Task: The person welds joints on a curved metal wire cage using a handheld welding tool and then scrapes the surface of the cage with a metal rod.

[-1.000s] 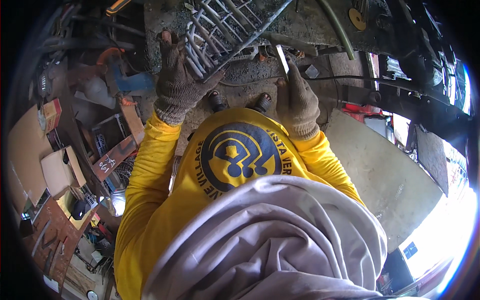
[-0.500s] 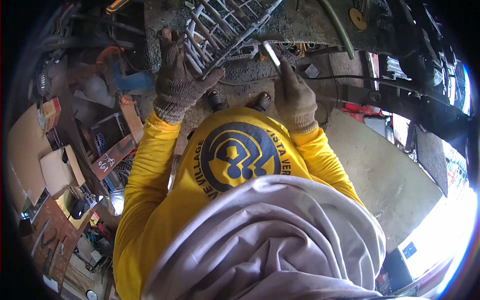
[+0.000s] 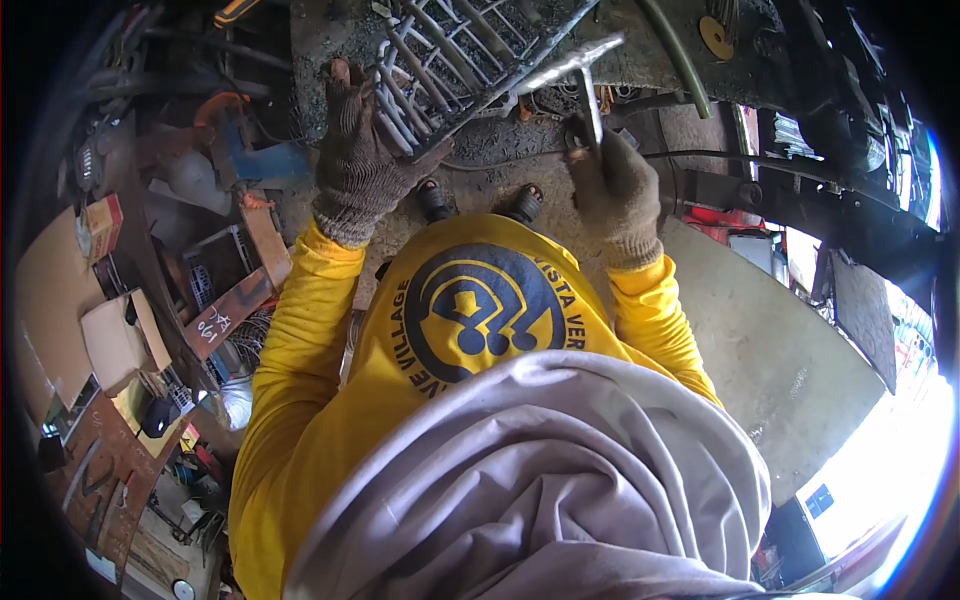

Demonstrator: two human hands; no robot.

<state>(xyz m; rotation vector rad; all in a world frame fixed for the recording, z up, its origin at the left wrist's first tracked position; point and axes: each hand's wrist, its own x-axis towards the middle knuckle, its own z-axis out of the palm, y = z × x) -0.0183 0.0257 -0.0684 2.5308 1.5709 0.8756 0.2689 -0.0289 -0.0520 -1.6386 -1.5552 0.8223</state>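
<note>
A metal grille (image 3: 440, 65) of parallel bars welded into a frame rests tilted at the edge of the dark workbench (image 3: 330, 30). My gloved left hand (image 3: 362, 160) grips its near left corner, with the fingers along the side and the thumb at the lower edge. To the right, my gloved right hand (image 3: 615, 195) is closed round the handle of a chipping hammer (image 3: 590, 95). The hammer's bright metal head stands just off the grille's right edge, slightly blurred. Whether it touches the grille I cannot tell.
Dark debris is scattered over the bench. A curved green-grey tube (image 3: 675, 55) and a yellow disc (image 3: 715, 38) lie at the far right. A large pale sheet (image 3: 770, 350) leans on my right. Cardboard boxes (image 3: 125, 340) and scrap metal crowd the left. A cable (image 3: 720, 155) crosses behind my right hand.
My right hand has moved a little right and nearer, and the hammer's head now shows clearly beside the grille. The grille has shifted slightly to the right, with my left hand still on it.
</note>
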